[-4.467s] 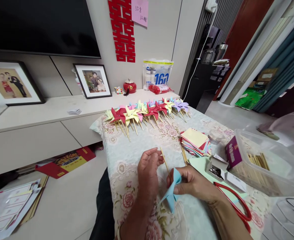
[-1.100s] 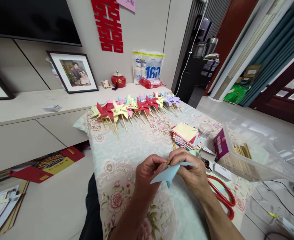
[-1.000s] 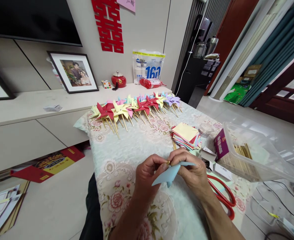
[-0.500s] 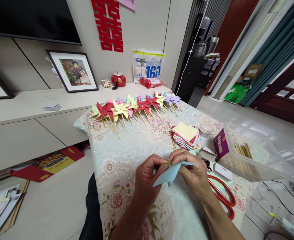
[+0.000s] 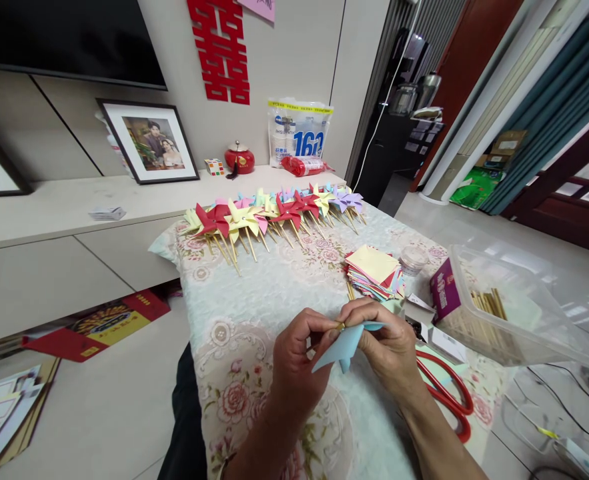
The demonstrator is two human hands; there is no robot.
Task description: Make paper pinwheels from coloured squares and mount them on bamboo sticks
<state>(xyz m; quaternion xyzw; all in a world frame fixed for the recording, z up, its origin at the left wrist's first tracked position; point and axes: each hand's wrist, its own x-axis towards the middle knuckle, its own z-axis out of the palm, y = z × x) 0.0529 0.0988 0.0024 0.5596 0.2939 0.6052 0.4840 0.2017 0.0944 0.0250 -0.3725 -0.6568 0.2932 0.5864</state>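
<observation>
Together the left hand (image 5: 294, 357) and right hand (image 5: 384, 343) pinch a folded light-blue paper pinwheel (image 5: 343, 341) near the worktop's front edge; too hard a squeeze could crease its vanes.

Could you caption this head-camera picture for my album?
Left hand and right hand pinch a folded light-blue paper pinwheel above a floral tablecloth.
</observation>
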